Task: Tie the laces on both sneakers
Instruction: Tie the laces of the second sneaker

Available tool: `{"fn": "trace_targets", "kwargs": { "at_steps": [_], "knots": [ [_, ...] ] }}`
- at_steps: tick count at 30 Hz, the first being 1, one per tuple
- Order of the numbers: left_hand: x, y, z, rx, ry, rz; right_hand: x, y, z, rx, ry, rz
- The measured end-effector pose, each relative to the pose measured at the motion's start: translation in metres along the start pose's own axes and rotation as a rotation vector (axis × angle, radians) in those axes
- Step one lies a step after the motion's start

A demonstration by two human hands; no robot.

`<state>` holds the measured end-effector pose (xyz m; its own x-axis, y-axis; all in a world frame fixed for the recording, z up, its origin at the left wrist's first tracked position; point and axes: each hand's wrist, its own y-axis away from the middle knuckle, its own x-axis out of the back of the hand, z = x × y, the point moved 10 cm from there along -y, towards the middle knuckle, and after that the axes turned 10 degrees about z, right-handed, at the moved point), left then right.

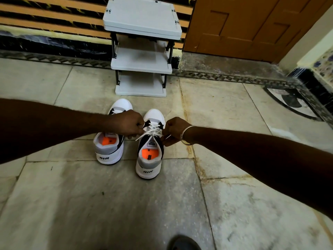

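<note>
Two white, grey and black sneakers with orange insoles stand side by side on the stone floor, heels toward me. The right sneaker has white laces pulled taut across its tongue. My left hand is closed on the lace end at the shoe's left side. My right hand, with a metal bangle on the wrist, grips the other lace end on the right. The left sneaker sits partly hidden under my left hand, so its laces are mostly out of sight.
A small white three-tier rack stands against the striped wall just beyond the sneakers. A wooden door is at the back right. A dark foot or sandal tip shows at the bottom edge.
</note>
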<state>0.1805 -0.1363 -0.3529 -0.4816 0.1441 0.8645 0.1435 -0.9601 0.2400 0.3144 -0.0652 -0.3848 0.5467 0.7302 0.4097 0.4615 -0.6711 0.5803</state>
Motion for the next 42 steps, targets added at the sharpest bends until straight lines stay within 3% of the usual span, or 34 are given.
{"fn": "trace_targets", "kwargs": {
  "at_steps": [13, 22, 28, 33, 37, 40, 42],
  "knots": [
    [0.000, 0.001, -0.003, 0.078, -0.016, -0.026, -0.002, -0.002, -0.007, 0.098, 0.163, 0.041],
    [-0.009, 0.002, -0.006, 0.147, 0.153, -0.106, -0.009, 0.006, -0.011, 0.243, 0.312, 0.019],
    [-0.006, 0.002, -0.011, 0.199, 0.327, -0.056, -0.008, 0.006, -0.003, 0.111, 0.130, -0.026],
    [-0.009, 0.004, -0.014, 0.237, 0.372, -0.075, 0.007, 0.007, 0.001, 0.009, -0.156, 0.087],
    [-0.008, 0.004, -0.013, 0.216, 0.375, -0.062, 0.009, 0.004, 0.006, -0.003, -0.238, 0.141],
    [-0.007, 0.002, -0.013, 0.209, 0.347, -0.049, 0.005, 0.005, 0.005, 0.028, -0.163, 0.119],
    [-0.009, 0.001, -0.012, 0.181, 0.317, -0.067, -0.001, 0.010, -0.005, 0.169, 0.062, 0.077]
  ]
}}
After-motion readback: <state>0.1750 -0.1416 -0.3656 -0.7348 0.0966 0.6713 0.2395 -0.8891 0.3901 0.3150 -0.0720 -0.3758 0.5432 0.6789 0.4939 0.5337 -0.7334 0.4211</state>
